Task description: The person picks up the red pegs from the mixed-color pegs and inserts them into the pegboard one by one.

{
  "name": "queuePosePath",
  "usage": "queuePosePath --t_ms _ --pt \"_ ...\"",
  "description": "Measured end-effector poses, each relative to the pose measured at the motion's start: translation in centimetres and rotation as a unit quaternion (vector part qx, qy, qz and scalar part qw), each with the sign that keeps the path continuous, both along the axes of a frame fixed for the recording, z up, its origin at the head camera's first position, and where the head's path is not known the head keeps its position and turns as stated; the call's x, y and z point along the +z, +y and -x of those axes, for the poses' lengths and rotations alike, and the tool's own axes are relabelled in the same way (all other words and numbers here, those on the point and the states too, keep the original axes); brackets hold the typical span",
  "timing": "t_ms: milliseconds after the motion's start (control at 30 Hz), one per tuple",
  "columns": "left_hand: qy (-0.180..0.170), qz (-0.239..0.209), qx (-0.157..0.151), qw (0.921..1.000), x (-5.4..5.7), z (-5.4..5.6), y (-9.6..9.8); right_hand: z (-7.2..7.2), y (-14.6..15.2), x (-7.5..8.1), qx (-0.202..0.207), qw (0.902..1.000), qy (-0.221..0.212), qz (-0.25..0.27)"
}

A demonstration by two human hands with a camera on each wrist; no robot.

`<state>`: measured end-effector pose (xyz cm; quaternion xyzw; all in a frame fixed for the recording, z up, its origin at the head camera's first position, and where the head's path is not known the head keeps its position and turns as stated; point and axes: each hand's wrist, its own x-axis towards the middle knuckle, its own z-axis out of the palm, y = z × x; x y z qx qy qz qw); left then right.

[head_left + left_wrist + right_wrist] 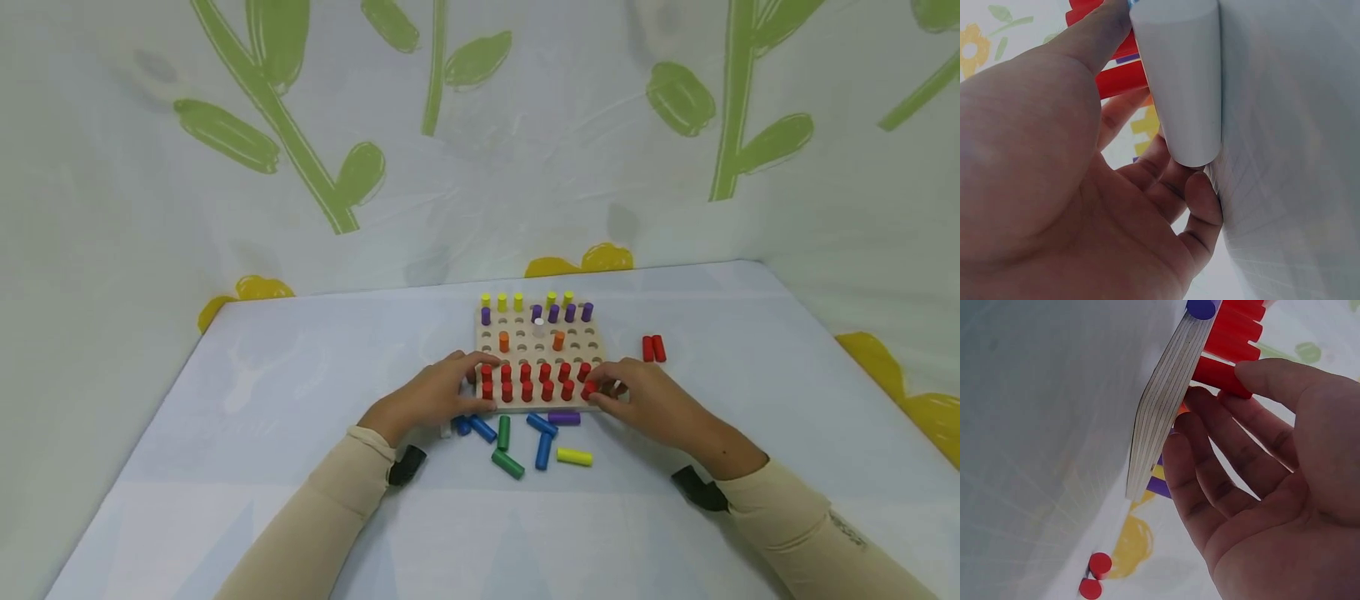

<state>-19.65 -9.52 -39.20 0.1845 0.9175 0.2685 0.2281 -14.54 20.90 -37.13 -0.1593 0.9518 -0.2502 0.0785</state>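
A wooden pegboard [513,341] lies on the table with red pegs [526,373] upright in its two front rows. Yellow, purple, white and orange pegs stand farther back. My left hand [444,388] grips the board's left end, thumb at the front corner and index finger reaching onto the top. In the left wrist view, a loose white peg [1180,81] lies close in front of the palm. At the front right corner, my right hand [651,402] pinches a red peg [1221,376] between thumb and fingers; the peg stands at the board, its lower end hidden.
Loose blue, green and purple pegs, plus a yellow peg [574,457], lie in front of the board. Two red pegs [653,348] lie to its right. A patterned cloth wall [480,183] rises behind the table [300,350].
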Motion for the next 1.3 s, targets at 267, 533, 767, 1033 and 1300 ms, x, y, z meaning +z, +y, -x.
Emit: queuePosePath --t_ms 267,533,767,1033,1300 --pt "-0.005 0.001 0.003 1.0 -0.1 -0.1 -0.2 -0.1 0.3 0.4 0.009 0.9996 0.027 -0.001" --pt "0.002 0.003 0.003 1.0 -0.3 0.4 -0.1 0.7 1.3 1.4 -0.009 0.9975 0.07 0.005" --pt "0.004 0.007 -0.007 0.9999 -0.6 0.5 0.1 0.8 2.7 1.7 -0.047 0.9956 0.081 -0.006" --pt "0.003 0.003 -0.008 1.0 -0.5 0.6 0.2 1.3 4.1 1.8 -0.066 0.9941 0.085 -0.016" --pt "0.003 0.002 -0.007 1.0 -0.6 0.6 0.1 2.0 5.4 1.6 -0.077 0.9944 0.069 -0.025"
